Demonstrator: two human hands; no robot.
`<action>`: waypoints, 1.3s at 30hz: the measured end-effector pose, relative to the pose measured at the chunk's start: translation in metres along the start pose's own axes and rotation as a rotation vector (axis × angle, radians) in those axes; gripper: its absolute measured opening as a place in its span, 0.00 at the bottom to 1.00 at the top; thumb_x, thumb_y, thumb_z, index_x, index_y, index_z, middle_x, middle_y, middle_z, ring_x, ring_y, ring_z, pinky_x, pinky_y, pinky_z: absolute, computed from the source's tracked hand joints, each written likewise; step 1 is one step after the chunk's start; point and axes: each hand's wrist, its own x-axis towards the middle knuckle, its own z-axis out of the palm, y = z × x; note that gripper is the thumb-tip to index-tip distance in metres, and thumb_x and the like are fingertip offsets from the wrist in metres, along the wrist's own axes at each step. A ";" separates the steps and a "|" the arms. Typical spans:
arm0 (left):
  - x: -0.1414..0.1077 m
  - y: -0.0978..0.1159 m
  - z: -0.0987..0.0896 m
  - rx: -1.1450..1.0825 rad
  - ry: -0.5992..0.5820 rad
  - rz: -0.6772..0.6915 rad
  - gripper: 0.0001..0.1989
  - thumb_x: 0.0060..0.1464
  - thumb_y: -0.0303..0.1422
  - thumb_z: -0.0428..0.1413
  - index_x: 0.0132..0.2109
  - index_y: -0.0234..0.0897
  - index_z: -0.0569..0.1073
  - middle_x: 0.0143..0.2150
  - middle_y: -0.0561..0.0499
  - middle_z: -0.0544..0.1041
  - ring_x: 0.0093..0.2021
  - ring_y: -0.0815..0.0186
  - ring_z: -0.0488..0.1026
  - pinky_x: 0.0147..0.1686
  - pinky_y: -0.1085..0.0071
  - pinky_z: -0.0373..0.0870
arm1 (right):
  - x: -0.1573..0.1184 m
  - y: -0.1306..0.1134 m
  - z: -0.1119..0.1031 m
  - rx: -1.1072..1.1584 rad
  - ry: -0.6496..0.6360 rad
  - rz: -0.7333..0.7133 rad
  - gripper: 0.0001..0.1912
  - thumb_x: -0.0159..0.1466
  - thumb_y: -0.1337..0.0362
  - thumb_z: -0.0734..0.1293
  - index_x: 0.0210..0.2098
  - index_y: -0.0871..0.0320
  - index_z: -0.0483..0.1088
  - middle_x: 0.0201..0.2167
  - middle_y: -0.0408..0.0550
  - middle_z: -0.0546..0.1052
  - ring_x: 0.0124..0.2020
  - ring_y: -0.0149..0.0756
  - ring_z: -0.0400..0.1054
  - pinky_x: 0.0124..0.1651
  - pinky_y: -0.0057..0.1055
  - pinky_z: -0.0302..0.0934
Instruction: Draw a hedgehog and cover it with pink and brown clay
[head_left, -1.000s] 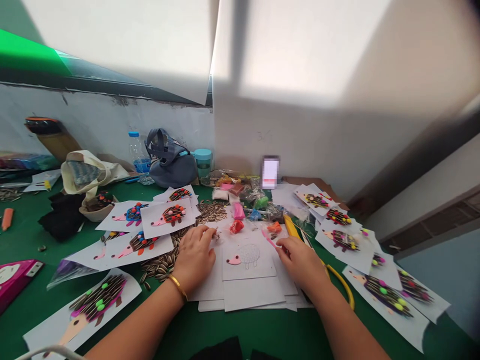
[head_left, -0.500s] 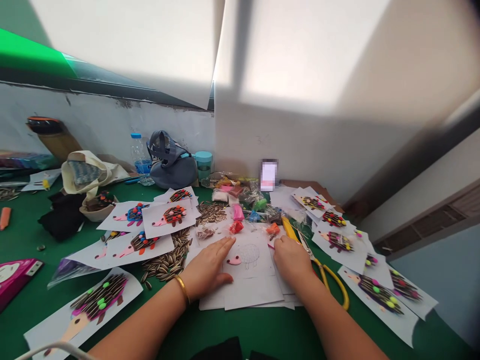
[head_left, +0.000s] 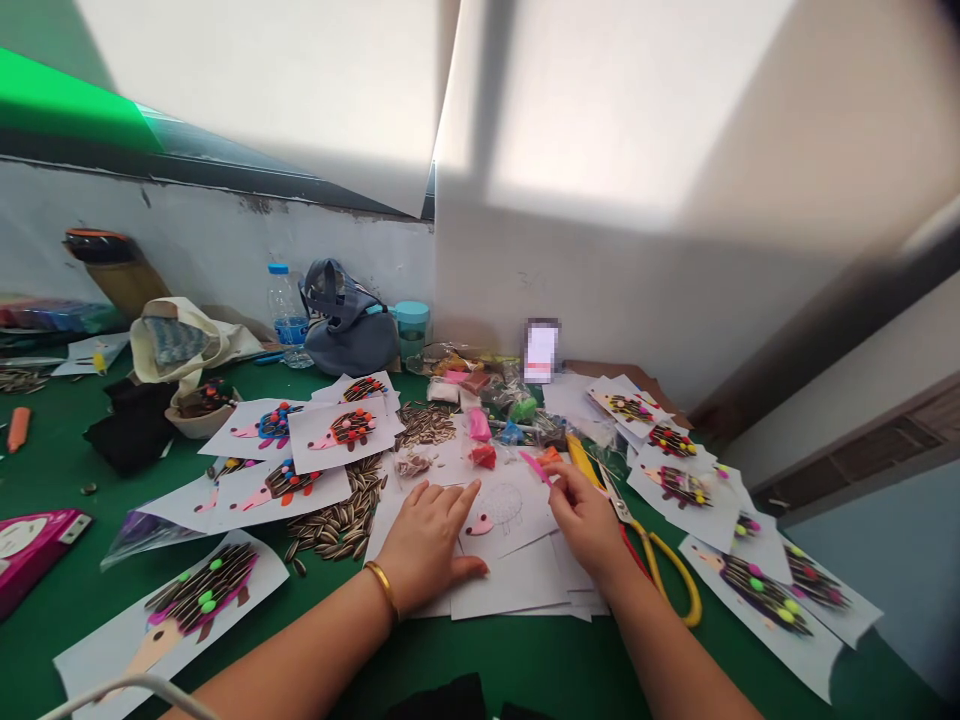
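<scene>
My left hand (head_left: pixel 431 530) lies flat with fingers spread on the left part of a sheet of white paper (head_left: pixel 517 580), a gold bangle round its wrist. The sheet carries a pencil-outlined hedgehog drawing (head_left: pixel 504 506) with a pink clay face and dark dots for nose and eye. On the right side, my right hand (head_left: pixel 583 515) is closed round a pink plastic clay tool (head_left: pixel 535 467), whose blade points up and left above the paper. Scissors with yellow handles (head_left: pixel 667 570) lie just right of that hand. Bagged red clay (head_left: pixel 482 457) sits beyond the drawing.
Striped sunflower seeds (head_left: pixel 337 520) are heaped left of the papers. Finished hedgehog pictures (head_left: pixel 341 440) lie on both sides. Bags of coloured clay (head_left: pixel 480 425), a phone (head_left: pixel 541 350), a blue-grey bag (head_left: pixel 349 335) and a water bottle (head_left: pixel 287 320) stand along the back.
My right hand has turned, and the pink tool now sticks out up and left. The sheet with the drawing has tilted slightly. My left hand has shifted a little right.
</scene>
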 end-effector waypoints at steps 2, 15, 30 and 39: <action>-0.002 0.001 -0.002 0.015 -0.003 0.000 0.47 0.45 0.53 0.64 0.66 0.38 0.59 0.57 0.42 0.72 0.54 0.49 0.67 0.60 0.49 0.56 | -0.002 0.002 0.008 0.185 -0.039 0.045 0.14 0.63 0.58 0.60 0.42 0.57 0.73 0.30 0.46 0.75 0.29 0.36 0.69 0.32 0.31 0.61; -0.001 -0.008 -0.006 -0.120 -0.185 0.124 0.38 0.54 0.44 0.60 0.67 0.44 0.55 0.67 0.44 0.64 0.67 0.51 0.58 0.66 0.41 0.39 | -0.013 -0.007 0.004 0.328 -0.078 -0.024 0.17 0.65 0.52 0.64 0.37 0.58 0.75 0.27 0.46 0.75 0.25 0.32 0.68 0.29 0.29 0.64; -0.005 0.003 -0.002 -0.099 -0.035 0.044 0.34 0.49 0.41 0.65 0.61 0.39 0.65 0.58 0.43 0.72 0.56 0.49 0.66 0.60 0.50 0.59 | -0.059 -0.031 0.008 -0.001 -0.324 -0.172 0.09 0.66 0.64 0.58 0.35 0.56 0.70 0.27 0.43 0.75 0.29 0.33 0.68 0.33 0.27 0.59; -0.007 0.007 0.003 -0.135 -0.010 0.028 0.26 0.49 0.39 0.66 0.53 0.38 0.70 0.55 0.44 0.72 0.52 0.51 0.67 0.53 0.55 0.66 | -0.076 -0.030 0.022 0.029 -0.228 -0.251 0.10 0.65 0.67 0.57 0.35 0.56 0.70 0.30 0.45 0.76 0.32 0.35 0.70 0.37 0.29 0.62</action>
